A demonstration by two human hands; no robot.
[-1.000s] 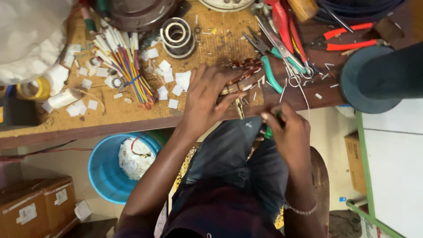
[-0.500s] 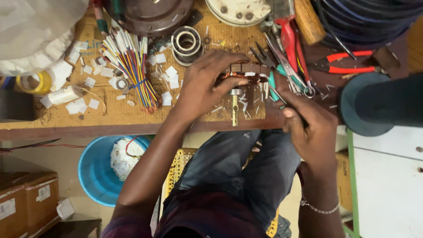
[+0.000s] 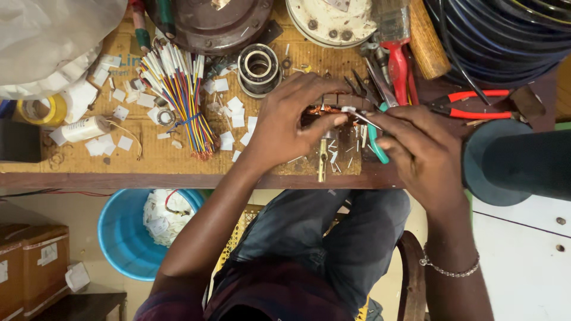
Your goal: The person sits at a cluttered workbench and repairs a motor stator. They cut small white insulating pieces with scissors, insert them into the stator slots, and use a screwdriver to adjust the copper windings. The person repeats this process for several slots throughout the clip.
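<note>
- The left hand [image 3: 285,128] is curled over a small dark motor core wound with copper wire [image 3: 326,110], fingers closed around its top and near side, pinning it to the wooden workbench [image 3: 178,157] near the front edge.
- The right hand [image 3: 425,151] is pinched shut on a thin white strip, probably insulating paper [image 3: 357,116], whose tip touches the core's windings just beside the left thumb.
- The core looks dense and rigid for its size, so it should sit steady under the palm; its steel body is the safe place to grip, since the fine copper strands appear easy to nick or bend.
- The strip looks light, flimsy and likely to buckle, so holding it close to the tip, as the fingers do, seems best.
- Teal-handled pliers [image 3: 376,142] lie under the right hand, touching the bench beside the core.
- A bundle of coloured wires with white sleeves [image 3: 178,95] lies well to the left, with white paper scraps [image 3: 235,116] scattered between it and the core.
- A steel ball bearing [image 3: 259,66] sits behind the left hand; red-handled cutters [image 3: 476,104] lie to the right.
- A blue plastic bucket [image 3: 122,238] stands on the floor below the bench.
</note>
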